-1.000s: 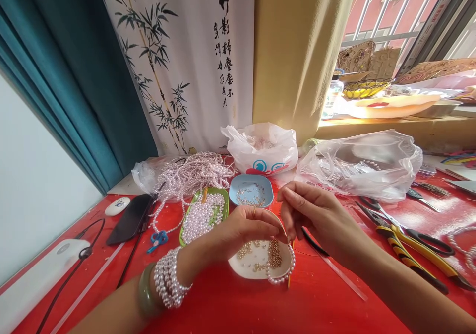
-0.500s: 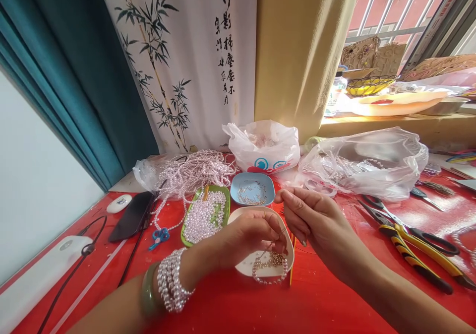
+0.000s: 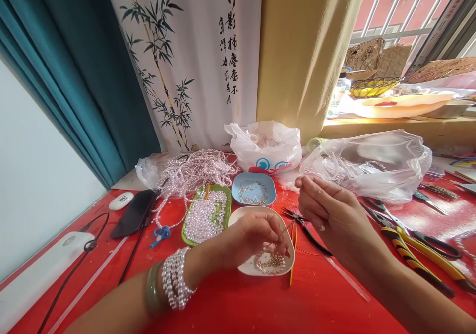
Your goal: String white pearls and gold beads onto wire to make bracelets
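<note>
My left hand (image 3: 256,234), with strands of pearl-like beads (image 3: 174,279) and a green bangle (image 3: 153,287) on its wrist, is closed over a white dish (image 3: 243,268). From its fingertips hangs a string of pearl beads (image 3: 285,262), low over the dish and the small gold-coloured pieces (image 3: 273,259) in it. To the right, my right hand (image 3: 330,210) is raised with thumb and fingers pinched together. Whatever sits in that pinch is too fine to make out. Behind the dish are a blue tray (image 3: 238,196) of small metallic pieces and a green tray (image 3: 185,238) full of loose pearl beads.
Pliers (image 3: 310,232) lie under my right hand. Yellow-handled pliers (image 3: 412,254) and scissors (image 3: 433,244) are at the right. Bead strands (image 3: 201,167) heap behind the green tray, beside plastic bags (image 3: 264,145). A phone (image 3: 132,215) and a power strip (image 3: 55,264) lie left.
My right hand has moved right, away from my left hand, uncovering the small pliers. The hanging bead string has lifted and bunched slightly. My left hand has hardly moved.
</note>
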`<state>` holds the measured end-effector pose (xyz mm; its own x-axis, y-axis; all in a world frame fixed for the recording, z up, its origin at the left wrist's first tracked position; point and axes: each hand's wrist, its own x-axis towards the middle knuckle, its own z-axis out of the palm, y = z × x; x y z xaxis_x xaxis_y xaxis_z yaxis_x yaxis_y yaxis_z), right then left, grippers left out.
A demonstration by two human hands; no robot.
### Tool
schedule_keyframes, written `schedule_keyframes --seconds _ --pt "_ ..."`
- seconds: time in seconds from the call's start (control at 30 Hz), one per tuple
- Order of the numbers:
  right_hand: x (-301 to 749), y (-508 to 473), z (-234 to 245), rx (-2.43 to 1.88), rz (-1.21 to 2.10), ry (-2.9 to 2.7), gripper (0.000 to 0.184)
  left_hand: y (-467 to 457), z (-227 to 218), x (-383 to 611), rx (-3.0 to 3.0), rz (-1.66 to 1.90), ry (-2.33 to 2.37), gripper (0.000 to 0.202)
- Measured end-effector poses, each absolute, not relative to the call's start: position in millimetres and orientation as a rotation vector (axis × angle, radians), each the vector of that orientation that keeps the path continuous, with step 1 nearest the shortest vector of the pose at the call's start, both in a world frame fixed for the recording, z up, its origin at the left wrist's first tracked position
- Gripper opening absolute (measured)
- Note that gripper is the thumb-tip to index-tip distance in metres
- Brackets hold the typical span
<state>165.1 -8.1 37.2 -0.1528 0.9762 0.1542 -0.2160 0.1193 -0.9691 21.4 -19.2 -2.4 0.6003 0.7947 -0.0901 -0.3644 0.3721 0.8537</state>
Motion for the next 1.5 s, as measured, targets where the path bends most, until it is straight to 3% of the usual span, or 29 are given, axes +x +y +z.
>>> schedule_keyframes --seconds 0.37,0.57,0.87,1.0,1.2,1.33,1.5 --pt "174.2 7.0 40.2 -0.773 1.317 -1.082 0.018 -9.0 -12.7 14.0 1.028 0.802 0.552 0.01" --pt "167.5 0.8 31.8 -0.772 1.429 -1.179 0.019 -7.9 -9.8 12.1 1.047 0.756 0.56 0.032" --pt "165.4 -1.6 24.4 -0.774 1.544 -1.276 0.019 -13.4 -2.9 11.3 1.105 0.877 0.666 0.015" --pt "164.9 3.4 23.7 -0.766 1.561 -1.216 0.029 -12.4 -3.0 11.9 1.083 0.955 0.746 0.013" --pt "160.8 6.9 14.8 -1.038 1.285 -1.483 0.032 -9.1 -1.4 11.7 0.952 1.045 0.83 0.018" --pt "158.1 2.9 10.1 -1.063 0.851 -1.877 0.017 -8.0 -2.3 10.6 0.977 1.06 0.878 0.019" --pt "157.8 -1.5 9.9 -1.105 0.322 -2.089 0.018 -5.9 -3.2 9.6 1.004 1.035 0.944 0.022"
